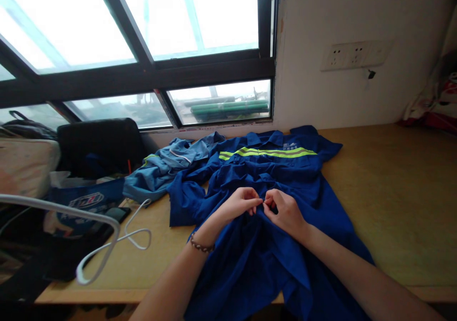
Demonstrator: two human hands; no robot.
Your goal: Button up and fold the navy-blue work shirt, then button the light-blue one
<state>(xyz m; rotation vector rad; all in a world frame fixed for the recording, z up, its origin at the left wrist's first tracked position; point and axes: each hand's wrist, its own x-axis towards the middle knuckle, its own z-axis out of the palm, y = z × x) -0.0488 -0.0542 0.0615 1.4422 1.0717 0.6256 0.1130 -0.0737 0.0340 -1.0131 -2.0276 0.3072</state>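
A dark blue work shirt (271, 178) with a yellow-green reflective stripe lies spread on a wooden table (392, 192). Both of my hands rest on its front, near the middle. My left hand (240, 203) has its fingers pinched together on the shirt's front edge. My right hand (283, 210) is pinched too, fingertips meeting those of the left at the same spot on the placket. A beaded bracelet sits on my left wrist.
A lighter blue garment (167, 166) lies crumpled left of the shirt. A white clothes hanger (107, 245) juts in from the left over the table edge. A black bag (100, 145) and other clutter stand at left. A window and a wall socket (353, 54) lie behind.
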